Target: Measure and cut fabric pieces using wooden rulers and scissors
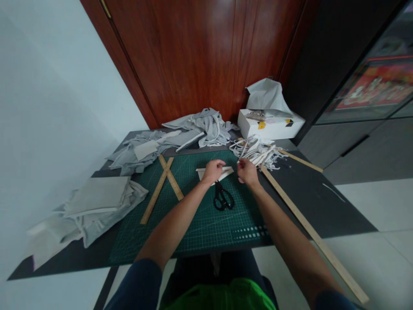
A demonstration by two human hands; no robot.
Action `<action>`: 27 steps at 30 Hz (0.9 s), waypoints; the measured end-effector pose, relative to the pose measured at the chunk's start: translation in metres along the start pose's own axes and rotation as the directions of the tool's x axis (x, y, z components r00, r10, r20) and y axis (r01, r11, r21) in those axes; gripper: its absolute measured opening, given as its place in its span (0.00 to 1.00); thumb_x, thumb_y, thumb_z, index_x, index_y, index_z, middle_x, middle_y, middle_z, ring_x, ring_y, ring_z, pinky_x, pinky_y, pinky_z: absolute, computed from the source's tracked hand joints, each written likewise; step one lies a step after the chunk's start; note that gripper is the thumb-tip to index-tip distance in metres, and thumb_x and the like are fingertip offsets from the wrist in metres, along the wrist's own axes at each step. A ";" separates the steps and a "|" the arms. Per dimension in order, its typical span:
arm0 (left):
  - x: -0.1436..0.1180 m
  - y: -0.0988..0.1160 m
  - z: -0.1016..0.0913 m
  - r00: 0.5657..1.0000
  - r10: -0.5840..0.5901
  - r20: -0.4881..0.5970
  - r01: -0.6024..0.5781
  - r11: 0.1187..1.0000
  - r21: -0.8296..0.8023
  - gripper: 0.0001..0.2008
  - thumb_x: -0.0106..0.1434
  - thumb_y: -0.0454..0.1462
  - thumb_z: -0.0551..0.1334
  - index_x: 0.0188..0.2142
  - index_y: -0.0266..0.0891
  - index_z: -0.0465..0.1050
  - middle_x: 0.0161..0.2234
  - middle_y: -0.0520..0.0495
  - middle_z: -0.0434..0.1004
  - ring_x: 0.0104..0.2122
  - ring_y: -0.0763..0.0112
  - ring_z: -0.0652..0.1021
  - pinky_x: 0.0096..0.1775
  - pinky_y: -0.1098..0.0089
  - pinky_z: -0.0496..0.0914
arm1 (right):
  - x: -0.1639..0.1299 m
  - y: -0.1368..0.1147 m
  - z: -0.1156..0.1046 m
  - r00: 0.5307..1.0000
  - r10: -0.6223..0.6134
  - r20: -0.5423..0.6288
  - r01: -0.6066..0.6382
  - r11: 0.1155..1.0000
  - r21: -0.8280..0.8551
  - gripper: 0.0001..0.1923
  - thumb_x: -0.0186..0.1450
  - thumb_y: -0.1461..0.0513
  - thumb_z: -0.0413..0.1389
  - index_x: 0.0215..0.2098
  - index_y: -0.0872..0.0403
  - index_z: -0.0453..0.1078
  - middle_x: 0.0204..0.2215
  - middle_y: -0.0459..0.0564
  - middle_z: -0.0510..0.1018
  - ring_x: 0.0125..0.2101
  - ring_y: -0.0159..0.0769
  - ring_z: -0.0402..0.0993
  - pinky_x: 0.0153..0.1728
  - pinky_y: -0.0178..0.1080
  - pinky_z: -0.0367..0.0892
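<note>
My left hand rests on a small pale fabric piece lying on the green cutting mat, fingers curled over it. My right hand is just to its right, fingers closed at the edge of a heap of thin white fabric strips; whether it pinches a strip is unclear. Black scissors lie on the mat just below my hands, touched by neither hand.
Two wooden rulers lie crossed on the mat's left. A long wooden stick runs along the right side past the table edge. Grey fabric piles sit left and at the back. A white box stands back right.
</note>
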State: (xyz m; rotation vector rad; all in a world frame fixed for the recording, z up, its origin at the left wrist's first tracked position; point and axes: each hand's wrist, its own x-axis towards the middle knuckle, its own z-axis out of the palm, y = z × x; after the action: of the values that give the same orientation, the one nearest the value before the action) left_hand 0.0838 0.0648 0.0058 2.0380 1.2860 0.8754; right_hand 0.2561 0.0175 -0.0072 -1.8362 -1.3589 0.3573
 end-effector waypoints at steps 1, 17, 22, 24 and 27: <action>-0.003 -0.005 -0.007 0.999 -0.005 -0.037 0.006 0.999 0.032 0.20 0.60 0.21 0.56 0.39 0.39 0.83 0.43 0.46 0.85 0.45 0.66 0.82 0.53 0.67 0.74 | -0.008 -0.006 0.009 0.998 -0.042 0.042 0.041 0.999 0.009 0.15 0.69 0.65 0.52 0.50 0.58 0.76 0.43 0.58 0.85 0.42 0.41 0.82 0.47 0.39 0.73; -0.042 -0.036 -0.047 0.975 -0.214 -0.067 0.222 0.880 0.419 0.23 0.63 0.30 0.60 0.58 0.35 0.71 0.51 0.34 0.81 0.57 0.48 0.74 0.57 0.53 0.64 | -0.067 -0.076 0.064 0.950 -0.143 0.277 0.234 0.914 -0.333 0.18 0.67 0.61 0.58 0.53 0.61 0.72 0.50 0.66 0.78 0.52 0.51 0.76 0.53 0.44 0.67; -0.049 -0.047 -0.069 0.957 -0.278 -0.086 0.289 0.865 0.410 0.13 0.66 0.32 0.56 0.40 0.37 0.81 0.44 0.33 0.84 0.49 0.50 0.80 0.55 0.58 0.66 | -0.063 -0.083 0.074 0.959 -0.120 0.258 0.202 0.926 -0.319 0.17 0.64 0.65 0.58 0.52 0.60 0.72 0.49 0.63 0.79 0.49 0.48 0.78 0.50 0.41 0.69; -0.053 -0.057 -0.080 0.949 -0.294 -0.117 0.316 0.897 0.310 0.13 0.65 0.32 0.56 0.32 0.38 0.80 0.39 0.35 0.84 0.45 0.53 0.81 0.53 0.59 0.66 | -0.058 -0.083 0.076 0.969 -0.120 0.216 0.186 0.929 -0.318 0.18 0.65 0.65 0.57 0.52 0.61 0.72 0.47 0.63 0.80 0.49 0.48 0.77 0.50 0.41 0.69; -0.059 -0.074 -0.097 0.935 -0.317 -0.156 0.331 0.941 0.069 0.13 0.63 0.32 0.55 0.25 0.40 0.76 0.31 0.42 0.81 0.37 0.60 0.80 0.43 0.64 0.68 | -0.049 -0.079 0.078 0.981 -0.122 0.150 0.166 0.931 -0.326 0.18 0.66 0.66 0.54 0.53 0.62 0.73 0.47 0.63 0.80 0.48 0.47 0.77 0.51 0.41 0.68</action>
State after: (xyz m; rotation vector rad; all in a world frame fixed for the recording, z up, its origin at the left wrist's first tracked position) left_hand -0.0500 0.0497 -0.0024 1.7830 1.7136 0.8282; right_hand 0.1349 0.0146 -0.0094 -1.9987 -1.7201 0.1732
